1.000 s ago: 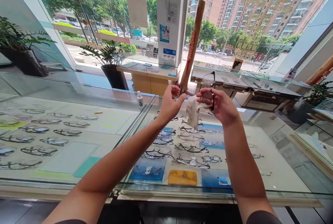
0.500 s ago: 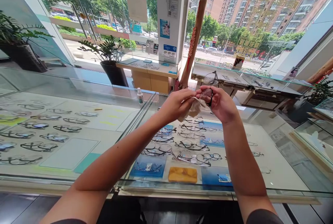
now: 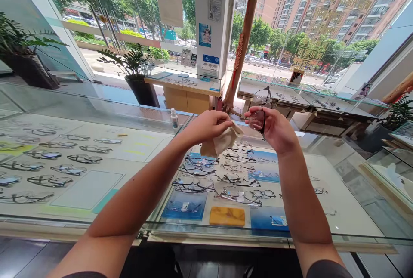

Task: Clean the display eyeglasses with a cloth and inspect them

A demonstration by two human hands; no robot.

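Observation:
Above the glass counter, my right hand [image 3: 280, 128] pinches a pair of dark-framed glasses [image 3: 257, 119] by the bridge, with one lens below the fingers and the other upright above them. My left hand [image 3: 211, 126] is closed on a pale beige cloth [image 3: 221, 141], which hangs down from the fingers. A gap separates the cloth from the glasses. Beneath both hands, several rows of eyeglasses [image 3: 237, 179] lie inside the display case.
A small white spray bottle [image 3: 174, 118] stands on the counter's far side. More frames fill the left display case [image 3: 97, 174]. Beyond are a potted plant [image 3: 137, 78], a wooden post [image 3: 241, 45] and another glass cabinet [image 3: 309, 93] by the window.
My left hand and the cloth have moved left, away from the glasses, uncovering the lower lens. My right hand holds the glasses in nearly the same place.

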